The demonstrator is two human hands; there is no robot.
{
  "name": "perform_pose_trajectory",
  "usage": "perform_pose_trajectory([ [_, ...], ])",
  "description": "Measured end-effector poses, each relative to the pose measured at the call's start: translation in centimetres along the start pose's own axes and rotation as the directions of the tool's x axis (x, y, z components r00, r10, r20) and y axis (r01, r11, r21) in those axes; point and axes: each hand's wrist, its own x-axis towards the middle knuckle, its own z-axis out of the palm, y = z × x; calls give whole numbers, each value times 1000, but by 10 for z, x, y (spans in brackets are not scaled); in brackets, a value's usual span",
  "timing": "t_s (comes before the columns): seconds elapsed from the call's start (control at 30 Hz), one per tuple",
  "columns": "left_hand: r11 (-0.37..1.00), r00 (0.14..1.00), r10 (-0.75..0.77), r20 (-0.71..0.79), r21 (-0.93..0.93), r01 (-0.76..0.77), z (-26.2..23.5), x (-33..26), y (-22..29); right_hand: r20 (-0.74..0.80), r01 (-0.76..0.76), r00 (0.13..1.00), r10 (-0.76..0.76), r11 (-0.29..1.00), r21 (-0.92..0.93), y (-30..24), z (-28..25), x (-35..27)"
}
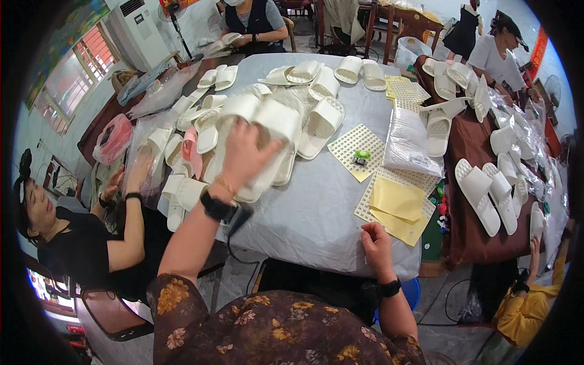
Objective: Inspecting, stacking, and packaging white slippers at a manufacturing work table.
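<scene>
My left hand point(246, 155) reaches over the left part of the table and grips a pair of cream-white slide slippers point(278, 121), its fingers at their strap openings. The pair is smeared by motion. Under and around it lie more white slippers point(321, 121), some in a loose heap. My right hand point(378, 248) is at the table's near edge with its fingers curled together; whatever they pinch, if anything, is too small to make out. Closest to it are plain yellow sheets point(396, 204) on a sheet of small stickers point(367, 201).
The table has a grey-white cover point(316, 207). Another sticker sheet point(347, 146) carries a small green item point(362, 154), beside a silvery bubble mailer point(413, 140). On the right, a brown-covered surface point(462, 213) holds slippers and clear bags. A person point(79, 243) handles a bagged slipper at left.
</scene>
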Motion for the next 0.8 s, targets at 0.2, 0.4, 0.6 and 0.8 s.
perform_pose_trajectory([
  [0.2,986,992,78,-99,155,-62,18,-18,-39,37,-27,999,26,999,38,7,-1,-8],
  [0.4,969,982,183,44,-179,-172,72,-92,33,45,-71,997,71,997,6,6,-35,-11],
  [0.6,956,972,152,181,-277,-98,100,-156,32,-140,151,972,-189,958,-245,-48,-95,4],
  [0.8,936,954,176,243,-341,-86,129,-164,32,-599,42,701,-387,861,-508,-69,-216,13],
])
